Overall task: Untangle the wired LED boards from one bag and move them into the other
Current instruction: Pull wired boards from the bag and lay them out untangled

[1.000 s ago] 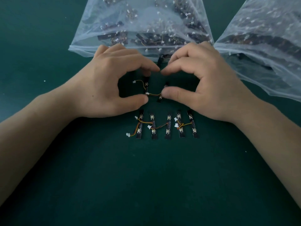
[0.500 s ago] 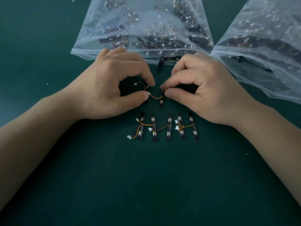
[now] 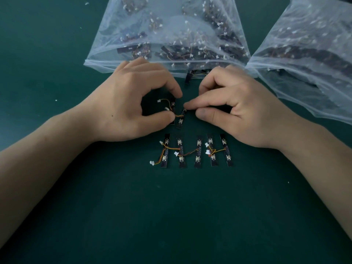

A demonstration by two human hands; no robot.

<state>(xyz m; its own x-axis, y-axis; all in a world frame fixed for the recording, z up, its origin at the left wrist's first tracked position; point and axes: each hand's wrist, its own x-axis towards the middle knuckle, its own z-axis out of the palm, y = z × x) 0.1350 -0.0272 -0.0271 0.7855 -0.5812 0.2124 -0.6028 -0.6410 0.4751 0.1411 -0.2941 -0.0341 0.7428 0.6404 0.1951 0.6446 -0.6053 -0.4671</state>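
1. Head view, far side: a clear plastic bag lies centre-far on the dark green tabletop, mouth toward the person. It is packed w/ black strip boards, thin wires & small white plugs. One stray black board pokes out of the mouth onto the table.
2. A second clear plastic bag sits far right, its edge just beside the first bag. It also holds boards + wires.
3. Writing: a few white marks show on one board inside the first bag, too small to read. No print legible on the loose boards either.
4. Centre, between the hands: a wired pair of black LED boards lies on the table, near the first bag's mouth, linked by an orange-yellow wire. Two white plugs on short leads sit inside the curl of the left hand.
5. Left hand: fingers curled, thumb & forefinger pinching the pair's left board end to end, thumb tip at the wire.
6. Right hand: other fingers curled under, forefinger tip on the far end of the pair's right board, thumb near but apart. Can't tell if it actually grips.
7. Nearer the person: a row of five black LED boards lies side by side, roughly parallel, apart from both hands, w/ orange-yellow leads & white plugs draped between them.
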